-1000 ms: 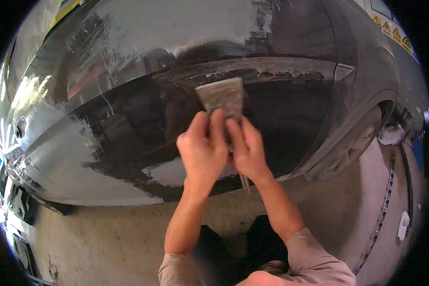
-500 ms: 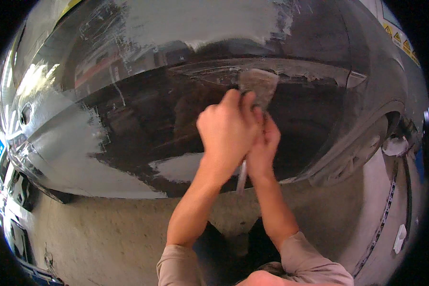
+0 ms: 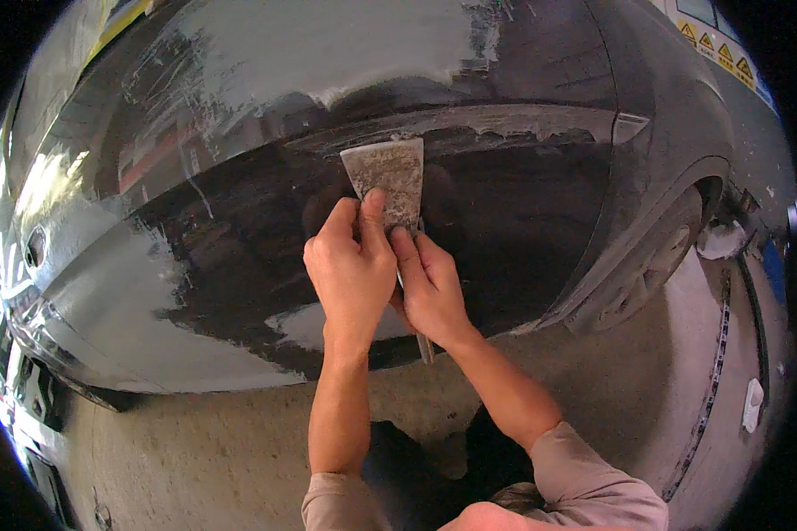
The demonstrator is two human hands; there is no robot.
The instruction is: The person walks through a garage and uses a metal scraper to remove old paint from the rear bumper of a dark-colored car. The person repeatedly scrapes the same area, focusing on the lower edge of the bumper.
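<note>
Both my hands are on a putty knife with a wide, filler-smeared blade (image 3: 388,173), its broad edge pointing up toward the car's side panel (image 3: 522,221). My left hand (image 3: 352,270) is closed, thumb and fingers pinching the lower left of the blade. My right hand (image 3: 432,288) closes around the knife just below the blade, and a thin handle end (image 3: 426,350) sticks out beneath it. The upper edge of the blade lies at a rough strip of grey filler (image 3: 505,122) along the panel's crease; whether it touches cannot be made out.
Large grey patches (image 3: 319,44) cover the upper panel and the lower left (image 3: 133,301). A wheel (image 3: 646,274) is at the right, with a dark strip (image 3: 708,398) on the floor (image 3: 212,442) beyond it. Warning labels (image 3: 708,42) mark the wall at upper right.
Both hands and the putty knife have moved left along the crease. The blade now faces upward more openly, and the view has shifted slightly to the right.
</note>
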